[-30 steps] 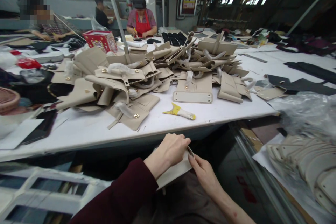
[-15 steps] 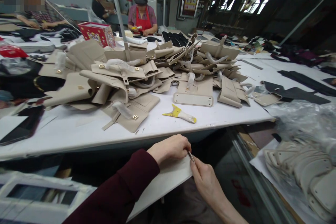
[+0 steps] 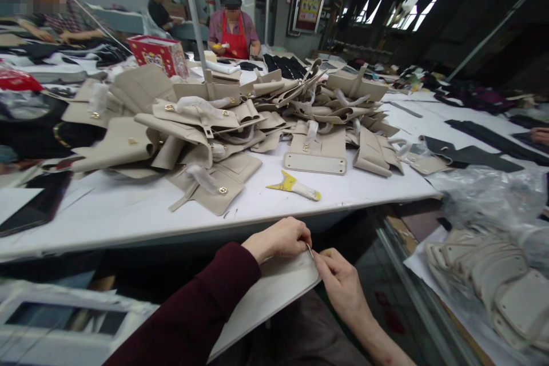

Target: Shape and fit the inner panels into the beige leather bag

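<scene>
A pale, leather-like bag panel [image 3: 274, 291] with a rounded corner slopes across my lap, below the table's front edge. My left hand [image 3: 283, 240] lies over its far edge, fingers curled and closed on that edge near the corner. Opposite it, my right hand [image 3: 341, 277] pinches the same edge at the corner between thumb and fingers. The two hands' fingertips almost meet there. Part of the panel is hidden under my left hand and the dark red sleeve [image 3: 193, 303].
Beige unfinished bags [image 3: 214, 114] with wrapped handles are heaped on the white table [image 3: 128, 217]. In front lies a yellow-and-white tool [image 3: 295, 186]. Pale rounded panels [image 3: 484, 274] are stacked at right beside clear plastic [image 3: 484, 194]. A person in a red apron [image 3: 235, 40] works across the table.
My right hand has shifted slightly right and its fingers have moved at the edge. More of the panel's rounded corner shows. My left hand stays nearly in place.
</scene>
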Action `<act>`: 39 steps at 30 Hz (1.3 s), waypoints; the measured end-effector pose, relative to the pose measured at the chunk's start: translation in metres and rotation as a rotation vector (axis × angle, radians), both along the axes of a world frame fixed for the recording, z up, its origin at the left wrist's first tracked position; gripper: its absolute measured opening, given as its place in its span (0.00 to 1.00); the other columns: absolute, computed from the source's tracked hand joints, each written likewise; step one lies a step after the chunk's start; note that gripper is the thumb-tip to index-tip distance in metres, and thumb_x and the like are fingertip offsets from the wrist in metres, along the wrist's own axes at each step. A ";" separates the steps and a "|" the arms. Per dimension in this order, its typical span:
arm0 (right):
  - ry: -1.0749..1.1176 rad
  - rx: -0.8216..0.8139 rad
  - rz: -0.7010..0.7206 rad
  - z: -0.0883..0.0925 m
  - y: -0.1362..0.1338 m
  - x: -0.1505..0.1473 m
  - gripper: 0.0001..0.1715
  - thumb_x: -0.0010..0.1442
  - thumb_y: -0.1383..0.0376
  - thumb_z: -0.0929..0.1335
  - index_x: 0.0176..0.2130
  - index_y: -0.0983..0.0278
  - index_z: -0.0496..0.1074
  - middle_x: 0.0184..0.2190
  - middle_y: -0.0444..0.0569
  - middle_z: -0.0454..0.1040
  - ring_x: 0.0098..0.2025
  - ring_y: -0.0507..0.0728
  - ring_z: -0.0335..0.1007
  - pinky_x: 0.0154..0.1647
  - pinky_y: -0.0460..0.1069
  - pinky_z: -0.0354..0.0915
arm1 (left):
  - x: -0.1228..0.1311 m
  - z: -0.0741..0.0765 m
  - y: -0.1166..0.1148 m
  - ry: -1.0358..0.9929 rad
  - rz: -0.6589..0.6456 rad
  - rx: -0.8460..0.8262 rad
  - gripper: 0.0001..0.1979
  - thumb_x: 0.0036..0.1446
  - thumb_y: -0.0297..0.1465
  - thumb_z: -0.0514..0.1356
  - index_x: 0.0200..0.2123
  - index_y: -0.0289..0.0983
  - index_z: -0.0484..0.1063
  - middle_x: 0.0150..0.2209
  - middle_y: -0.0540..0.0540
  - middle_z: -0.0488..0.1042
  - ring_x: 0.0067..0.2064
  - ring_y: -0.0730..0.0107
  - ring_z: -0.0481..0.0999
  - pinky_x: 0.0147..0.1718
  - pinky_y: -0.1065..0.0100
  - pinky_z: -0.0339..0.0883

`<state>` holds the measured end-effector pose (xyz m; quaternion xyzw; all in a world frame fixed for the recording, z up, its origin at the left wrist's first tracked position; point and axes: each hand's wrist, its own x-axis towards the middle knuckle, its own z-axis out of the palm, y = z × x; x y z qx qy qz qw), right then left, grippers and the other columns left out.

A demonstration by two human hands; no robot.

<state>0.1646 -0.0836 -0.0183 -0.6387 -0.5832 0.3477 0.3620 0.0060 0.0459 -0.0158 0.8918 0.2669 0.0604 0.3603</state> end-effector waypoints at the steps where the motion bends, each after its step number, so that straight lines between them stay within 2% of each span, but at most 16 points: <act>1: 0.118 -0.059 -0.034 -0.002 0.003 0.003 0.26 0.64 0.51 0.66 0.23 0.65 0.73 0.27 0.47 0.65 0.30 0.54 0.61 0.31 0.49 0.56 | 0.000 0.001 0.000 -0.001 0.000 0.000 0.14 0.51 0.28 0.56 0.37 0.39 0.80 0.38 0.46 0.80 0.39 0.65 0.77 0.41 0.70 0.68; 3: 0.410 -0.225 -0.103 -0.008 0.009 0.008 0.25 0.58 0.50 0.72 0.22 0.67 0.73 0.25 0.46 0.65 0.29 0.52 0.59 0.30 0.48 0.55 | 0.000 0.001 -0.001 -0.002 0.000 0.001 0.14 0.51 0.28 0.56 0.38 0.39 0.80 0.38 0.46 0.80 0.39 0.65 0.77 0.41 0.70 0.68; 5: 0.666 -0.382 -0.136 -0.013 0.015 0.011 0.22 0.51 0.51 0.76 0.25 0.67 0.74 0.24 0.44 0.66 0.27 0.51 0.58 0.29 0.47 0.56 | 0.001 0.002 -0.001 0.002 0.001 0.002 0.14 0.50 0.28 0.56 0.38 0.39 0.80 0.38 0.46 0.80 0.39 0.64 0.77 0.41 0.69 0.68; 7: 0.792 -0.470 -0.123 -0.014 0.019 0.011 0.21 0.47 0.53 0.79 0.27 0.66 0.73 0.24 0.43 0.67 0.27 0.50 0.59 0.29 0.46 0.58 | 0.001 0.002 -0.002 0.010 0.007 -0.001 0.15 0.50 0.28 0.56 0.38 0.39 0.80 0.38 0.45 0.80 0.40 0.63 0.78 0.41 0.69 0.68; 10: 0.824 -0.522 -0.060 -0.010 0.025 0.012 0.22 0.46 0.55 0.80 0.33 0.66 0.74 0.28 0.44 0.70 0.29 0.50 0.63 0.32 0.46 0.61 | 0.001 0.006 -0.003 0.025 0.019 -0.017 0.16 0.50 0.28 0.56 0.39 0.39 0.80 0.39 0.44 0.80 0.41 0.61 0.78 0.42 0.67 0.69; 12: 0.804 -0.607 0.047 -0.005 0.030 0.014 0.22 0.49 0.54 0.78 0.37 0.65 0.75 0.32 0.46 0.72 0.32 0.51 0.65 0.35 0.46 0.63 | 0.000 0.010 -0.002 0.036 0.017 -0.043 0.16 0.49 0.27 0.56 0.40 0.40 0.80 0.39 0.44 0.81 0.41 0.60 0.78 0.42 0.66 0.69; 15: 0.642 -0.770 0.236 0.003 0.041 0.021 0.23 0.54 0.50 0.75 0.38 0.66 0.76 0.32 0.47 0.72 0.31 0.51 0.64 0.34 0.46 0.63 | -0.006 0.020 0.001 0.058 0.001 -0.102 0.19 0.46 0.26 0.57 0.42 0.40 0.79 0.39 0.46 0.81 0.41 0.61 0.79 0.40 0.68 0.70; 17: 0.547 -0.838 0.297 0.008 0.050 0.025 0.25 0.53 0.49 0.75 0.39 0.66 0.77 0.31 0.47 0.72 0.31 0.52 0.65 0.34 0.46 0.64 | -0.014 0.028 0.001 0.073 -0.003 -0.128 0.23 0.45 0.25 0.58 0.46 0.39 0.78 0.42 0.45 0.80 0.42 0.60 0.79 0.39 0.67 0.71; 21: 0.477 -0.876 0.343 0.014 0.061 0.027 0.28 0.50 0.48 0.76 0.44 0.64 0.79 0.34 0.47 0.76 0.35 0.54 0.68 0.37 0.47 0.65 | -0.046 0.044 -0.011 0.078 0.052 -0.110 0.30 0.46 0.27 0.61 0.56 0.35 0.70 0.54 0.38 0.74 0.53 0.53 0.74 0.52 0.60 0.68; 23: 0.384 -0.822 0.359 0.014 0.060 0.026 0.31 0.52 0.47 0.74 0.49 0.62 0.77 0.37 0.46 0.77 0.38 0.56 0.69 0.38 0.47 0.66 | -0.072 0.050 -0.024 0.062 0.164 -0.091 0.30 0.49 0.28 0.61 0.58 0.34 0.69 0.57 0.37 0.71 0.57 0.51 0.71 0.57 0.56 0.63; 26: 0.257 -0.714 0.333 0.008 0.051 0.023 0.37 0.56 0.43 0.70 0.58 0.59 0.71 0.43 0.48 0.78 0.45 0.60 0.71 0.45 0.51 0.68 | -0.115 0.052 -0.051 -0.024 0.413 -0.129 0.25 0.54 0.32 0.60 0.57 0.38 0.70 0.57 0.41 0.72 0.58 0.53 0.70 0.59 0.55 0.61; 29: 0.297 -0.612 0.259 -0.003 0.038 0.021 0.41 0.57 0.42 0.69 0.62 0.59 0.67 0.53 0.48 0.75 0.55 0.63 0.68 0.56 0.54 0.66 | -0.152 0.044 -0.088 -0.254 0.714 -0.328 0.21 0.59 0.39 0.59 0.55 0.40 0.71 0.56 0.43 0.73 0.58 0.56 0.70 0.59 0.58 0.61; 31: 0.394 -0.573 0.218 -0.009 0.031 0.019 0.38 0.58 0.44 0.69 0.61 0.58 0.67 0.57 0.47 0.72 0.59 0.62 0.65 0.61 0.53 0.62 | -0.167 0.033 -0.119 -0.490 0.931 -0.480 0.22 0.61 0.42 0.58 0.55 0.39 0.70 0.57 0.42 0.72 0.59 0.58 0.69 0.60 0.59 0.60; 35: 0.562 -0.628 0.159 -0.014 0.027 0.016 0.33 0.58 0.49 0.71 0.60 0.56 0.69 0.59 0.45 0.70 0.62 0.61 0.63 0.64 0.52 0.59 | -0.168 0.005 -0.180 -0.899 1.267 -0.617 0.25 0.61 0.44 0.59 0.57 0.39 0.68 0.61 0.41 0.68 0.63 0.58 0.64 0.65 0.56 0.51; 39: 0.587 -0.608 0.206 -0.022 0.026 0.019 0.31 0.57 0.48 0.70 0.55 0.60 0.73 0.60 0.49 0.68 0.63 0.65 0.61 0.68 0.55 0.54 | -0.147 -0.021 -0.210 -1.158 1.419 -0.742 0.28 0.58 0.46 0.61 0.57 0.38 0.68 0.60 0.39 0.69 0.64 0.55 0.64 0.63 0.56 0.54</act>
